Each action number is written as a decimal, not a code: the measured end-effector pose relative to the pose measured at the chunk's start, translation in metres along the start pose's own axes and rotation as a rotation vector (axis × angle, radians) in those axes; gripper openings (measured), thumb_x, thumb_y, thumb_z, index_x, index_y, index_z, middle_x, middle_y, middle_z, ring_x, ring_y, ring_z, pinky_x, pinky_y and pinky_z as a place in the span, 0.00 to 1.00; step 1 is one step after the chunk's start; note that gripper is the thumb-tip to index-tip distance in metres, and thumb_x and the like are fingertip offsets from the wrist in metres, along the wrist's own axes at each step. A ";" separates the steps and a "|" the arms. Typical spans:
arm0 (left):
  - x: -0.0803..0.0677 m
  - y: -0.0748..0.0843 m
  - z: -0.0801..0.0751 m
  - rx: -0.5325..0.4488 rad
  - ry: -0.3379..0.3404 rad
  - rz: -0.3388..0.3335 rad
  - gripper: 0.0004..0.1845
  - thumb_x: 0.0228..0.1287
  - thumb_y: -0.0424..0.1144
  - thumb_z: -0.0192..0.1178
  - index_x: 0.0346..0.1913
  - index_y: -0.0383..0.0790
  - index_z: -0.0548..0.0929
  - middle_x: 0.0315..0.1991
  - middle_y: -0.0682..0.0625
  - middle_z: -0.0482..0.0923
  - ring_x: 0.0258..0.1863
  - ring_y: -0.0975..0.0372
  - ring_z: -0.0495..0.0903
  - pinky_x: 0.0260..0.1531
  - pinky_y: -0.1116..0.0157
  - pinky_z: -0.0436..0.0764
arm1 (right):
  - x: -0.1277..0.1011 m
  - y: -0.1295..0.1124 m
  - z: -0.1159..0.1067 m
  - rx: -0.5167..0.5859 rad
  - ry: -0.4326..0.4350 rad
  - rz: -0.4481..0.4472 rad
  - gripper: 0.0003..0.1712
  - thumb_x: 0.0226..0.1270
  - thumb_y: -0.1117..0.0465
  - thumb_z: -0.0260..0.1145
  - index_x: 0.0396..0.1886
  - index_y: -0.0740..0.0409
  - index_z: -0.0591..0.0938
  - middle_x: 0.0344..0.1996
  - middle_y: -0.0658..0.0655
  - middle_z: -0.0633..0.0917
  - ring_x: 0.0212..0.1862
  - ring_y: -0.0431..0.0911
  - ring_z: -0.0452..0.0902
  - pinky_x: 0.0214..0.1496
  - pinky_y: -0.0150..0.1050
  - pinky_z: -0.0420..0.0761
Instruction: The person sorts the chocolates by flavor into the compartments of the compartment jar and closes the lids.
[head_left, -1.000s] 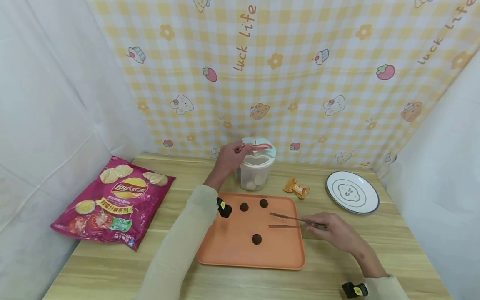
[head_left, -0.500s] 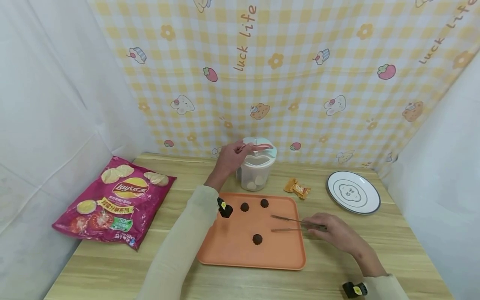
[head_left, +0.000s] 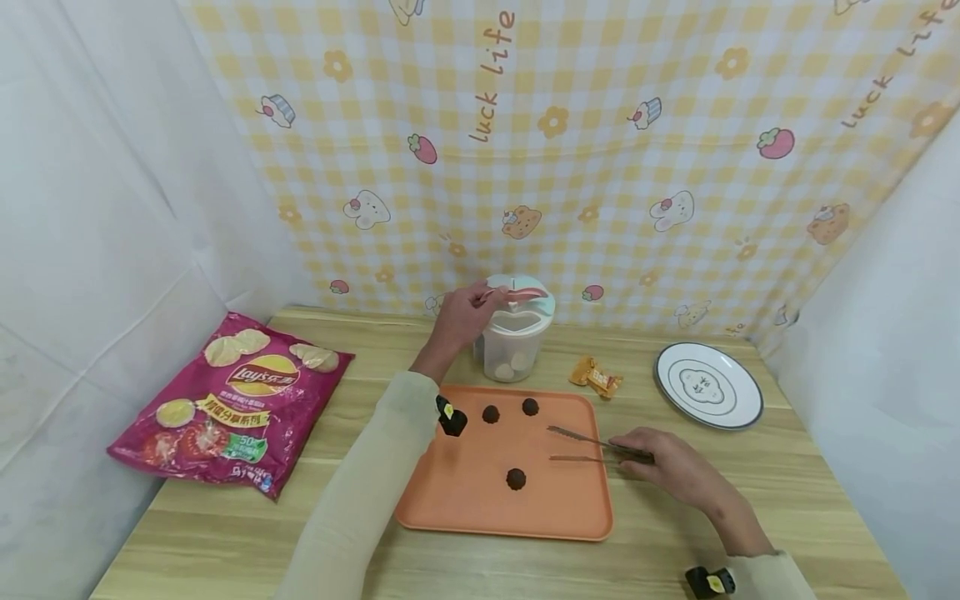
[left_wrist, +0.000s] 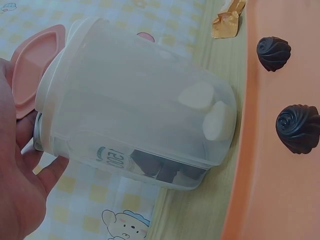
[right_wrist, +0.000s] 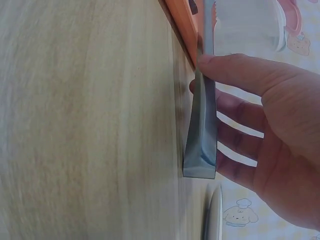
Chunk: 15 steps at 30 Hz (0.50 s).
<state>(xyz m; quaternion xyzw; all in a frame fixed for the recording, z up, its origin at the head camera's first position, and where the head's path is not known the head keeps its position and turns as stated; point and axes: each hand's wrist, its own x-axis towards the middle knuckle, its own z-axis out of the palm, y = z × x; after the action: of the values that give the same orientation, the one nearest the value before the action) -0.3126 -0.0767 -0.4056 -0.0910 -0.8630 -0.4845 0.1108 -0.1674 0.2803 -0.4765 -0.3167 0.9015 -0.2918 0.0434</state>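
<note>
My left hand (head_left: 459, 321) grips the raised pink flap (head_left: 525, 294) of a translucent storage container (head_left: 510, 354), leaving a heart-shaped opening showing in its lid. Two pale white pieces (left_wrist: 217, 120) and some dark pieces (left_wrist: 152, 165) lie inside, at the bottom. My right hand (head_left: 663, 462) holds metal tongs (head_left: 633, 452) between thumb and fingers. The tongs' two serrated arms stand apart over the right side of an orange tray (head_left: 465, 517), with nothing between them. Three dark brown swirled chocolates (head_left: 516, 478) sit on that tray, two of them toward its back edge.
A purple bag of Lay's chips (head_left: 240, 400) lies on the left of the wooden table. Orange-wrapped candy (head_left: 596, 377) rests behind the tray's right corner, and a white plate (head_left: 708, 385) with a dark rim stands at the right. A checked cloth (head_left: 600, 167) hangs behind.
The tongs have drawn slightly to the right over the tray, their arms still apart. My left hand stays on the flap, and the chocolates have not moved.
</note>
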 end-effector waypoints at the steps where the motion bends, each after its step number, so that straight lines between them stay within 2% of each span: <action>1: 0.000 0.000 0.000 -0.002 0.000 0.000 0.35 0.57 0.73 0.47 0.18 0.43 0.74 0.61 0.50 0.71 0.61 0.59 0.69 0.38 0.60 0.72 | 0.000 0.000 0.000 -0.003 -0.002 0.000 0.20 0.58 0.63 0.70 0.51 0.56 0.82 0.41 0.48 0.83 0.43 0.44 0.79 0.43 0.43 0.78; 8: 0.001 -0.001 0.001 -0.005 0.003 -0.002 0.35 0.56 0.74 0.47 0.18 0.44 0.75 0.61 0.50 0.72 0.61 0.63 0.68 0.39 0.60 0.72 | -0.001 0.001 0.001 0.004 0.005 -0.001 0.20 0.58 0.63 0.71 0.52 0.56 0.82 0.41 0.48 0.83 0.43 0.43 0.79 0.43 0.43 0.78; 15: 0.000 0.000 0.002 -0.021 0.010 0.008 0.35 0.57 0.72 0.48 0.17 0.42 0.72 0.60 0.49 0.72 0.61 0.65 0.67 0.33 0.61 0.71 | 0.000 0.000 0.002 -0.008 0.046 -0.023 0.24 0.57 0.60 0.72 0.54 0.58 0.80 0.46 0.51 0.82 0.47 0.46 0.78 0.47 0.44 0.77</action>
<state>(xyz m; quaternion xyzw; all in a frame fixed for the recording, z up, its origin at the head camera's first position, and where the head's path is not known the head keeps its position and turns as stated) -0.3133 -0.0754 -0.4065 -0.0932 -0.8569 -0.4936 0.1159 -0.1664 0.2792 -0.4783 -0.3203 0.8998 -0.2956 0.0182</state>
